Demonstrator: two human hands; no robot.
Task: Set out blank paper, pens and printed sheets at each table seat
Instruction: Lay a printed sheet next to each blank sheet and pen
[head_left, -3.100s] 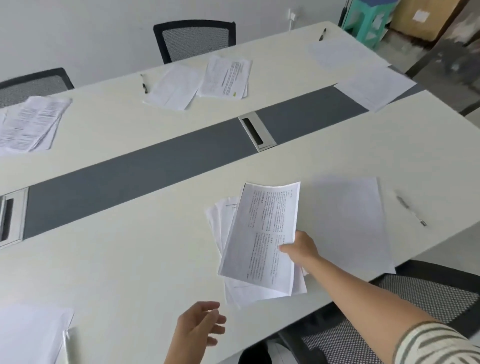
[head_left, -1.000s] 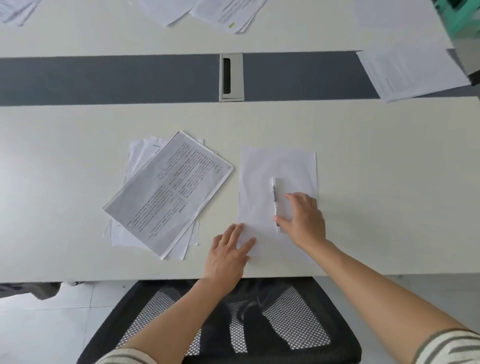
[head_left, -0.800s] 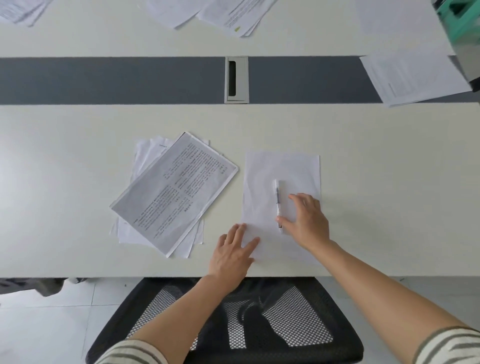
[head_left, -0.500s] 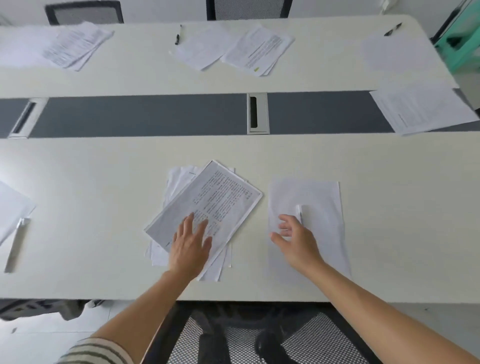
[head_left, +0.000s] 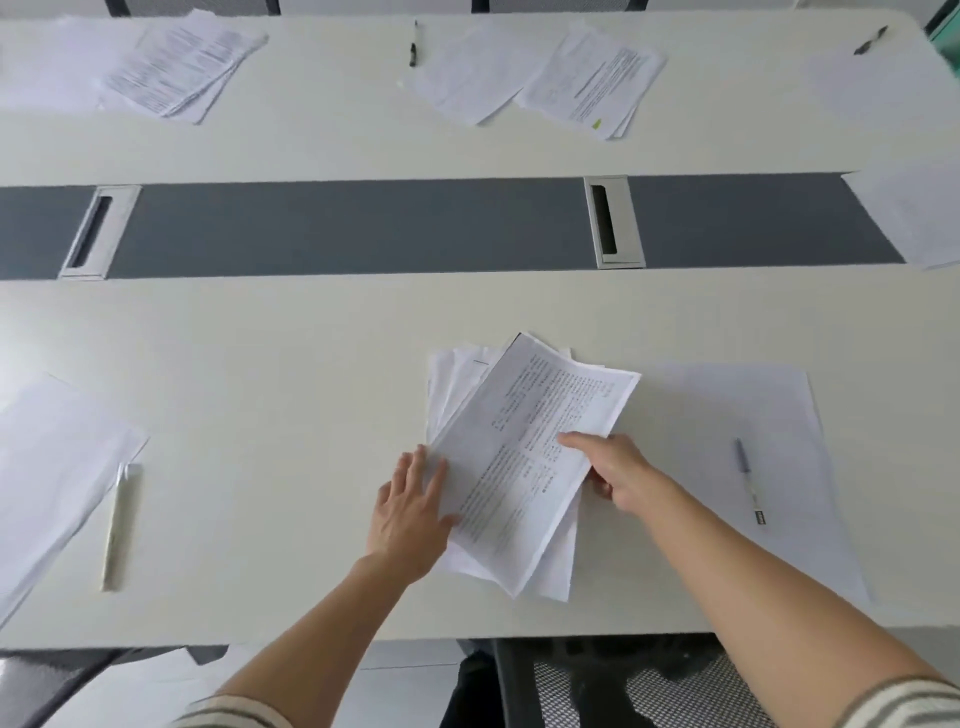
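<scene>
A loose stack of printed sheets (head_left: 524, 441) lies near the front edge of the white table (head_left: 270, 364). My right hand (head_left: 610, 470) pinches the stack's right edge, thumb on top and fingers beneath. My left hand (head_left: 410, 512) lies flat with straight fingers against the stack's left edge. To the right lies a blank sheet (head_left: 753, 405) with a grey pen (head_left: 748, 480) on it. At the left lie another blank sheet (head_left: 47, 467) and a pale pen (head_left: 117, 525).
Across the dark centre strip (head_left: 363, 223) with two cable hatches (head_left: 613, 221) lie more printed stacks (head_left: 182, 62) (head_left: 597, 78), a blank sheet (head_left: 462, 78) and black pens (head_left: 413, 44) (head_left: 870, 47). A mesh chair (head_left: 623, 686) stands under the front edge. Papers (head_left: 914, 208) lie far right.
My right hand left the pen on the blank sheet and took hold of the printed stack's right edge. My left hand slid to the stack's left edge. The view shifted left.
</scene>
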